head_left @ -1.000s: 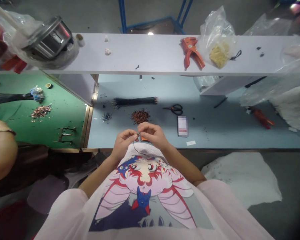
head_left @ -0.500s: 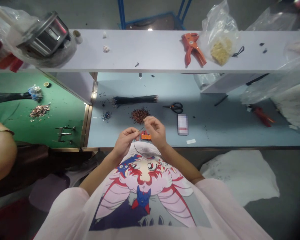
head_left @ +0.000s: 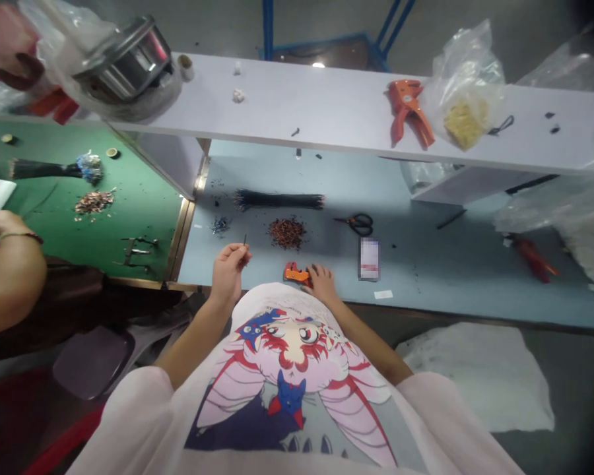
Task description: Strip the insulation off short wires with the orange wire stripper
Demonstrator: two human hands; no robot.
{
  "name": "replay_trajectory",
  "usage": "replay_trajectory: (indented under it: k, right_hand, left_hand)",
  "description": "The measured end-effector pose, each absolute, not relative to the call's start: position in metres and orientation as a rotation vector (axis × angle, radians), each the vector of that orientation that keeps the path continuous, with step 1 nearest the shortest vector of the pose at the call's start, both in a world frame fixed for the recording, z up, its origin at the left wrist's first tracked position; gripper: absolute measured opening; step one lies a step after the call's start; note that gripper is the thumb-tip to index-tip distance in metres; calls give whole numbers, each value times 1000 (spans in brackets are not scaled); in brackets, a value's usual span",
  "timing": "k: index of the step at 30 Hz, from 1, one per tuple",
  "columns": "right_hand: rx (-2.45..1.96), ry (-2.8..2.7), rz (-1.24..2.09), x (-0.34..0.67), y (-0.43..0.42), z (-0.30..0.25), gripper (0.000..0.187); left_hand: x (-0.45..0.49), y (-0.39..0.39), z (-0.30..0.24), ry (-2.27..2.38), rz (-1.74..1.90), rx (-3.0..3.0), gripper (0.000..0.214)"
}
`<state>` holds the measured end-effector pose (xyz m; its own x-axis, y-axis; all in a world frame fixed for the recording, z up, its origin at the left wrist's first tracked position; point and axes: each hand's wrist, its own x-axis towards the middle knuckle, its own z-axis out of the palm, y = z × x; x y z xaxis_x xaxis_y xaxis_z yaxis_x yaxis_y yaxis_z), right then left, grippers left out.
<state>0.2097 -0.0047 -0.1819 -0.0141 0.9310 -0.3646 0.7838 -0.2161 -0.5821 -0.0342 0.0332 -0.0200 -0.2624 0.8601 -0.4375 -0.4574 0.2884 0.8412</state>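
My left hand [head_left: 229, 270] is closed, pinching a thin black wire [head_left: 245, 239] whose end sticks up past the fingertips. To the right, my right hand [head_left: 323, 284] has its fingers wrapped over the handle end of an orange-red wire stripper [head_left: 296, 272], which lies on the blue bench near the front edge. Its jaw end points left, toward my left hand. Just beyond the stripper is a pile of small copper-coloured bits [head_left: 287, 233]. Behind that pile lies a bundle of black wires [head_left: 280, 199].
Black-handled scissors [head_left: 361, 223] and a phone-like rectangle [head_left: 369, 258] lie to the right. A raised white shelf [head_left: 336, 105] crosses the back, carrying another wire stripper [head_left: 408, 112] and a bag of yellow pieces [head_left: 465, 122]. Another person's arm [head_left: 12, 277] is at the green bench left.
My hands have parted. The left has moved left with the wire; the right has let go of the wire's end and come down onto the wire stripper. The view has shifted slightly.
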Motion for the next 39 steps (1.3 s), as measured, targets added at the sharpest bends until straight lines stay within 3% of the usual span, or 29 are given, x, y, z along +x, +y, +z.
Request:
replay_trajectory:
  k: [6, 13, 20, 24, 39]
  right_hand:
    - [-2064, -1913, 1109, 214, 13, -189, 31]
    - [-1800, -1736, 1421, 212, 23, -155, 40]
    - [-1022, -803, 1934, 185, 16, -66, 38]
    - [-1012, -585, 2109, 166, 8, -37, 29]
    - [-723, -455, 2355, 166, -11, -3, 29]
  left_hand:
    - [-12, 32, -16, 1197, 1242, 358, 19]
    - [-15, 28, -11, 1185, 1289, 378, 18]
    - [-19, 31, -14, 1188, 1270, 441, 20]
    - [-16, 31, -15, 1219, 1314, 632, 18]
    - [-15, 19, 11, 1391, 1260, 1121, 11]
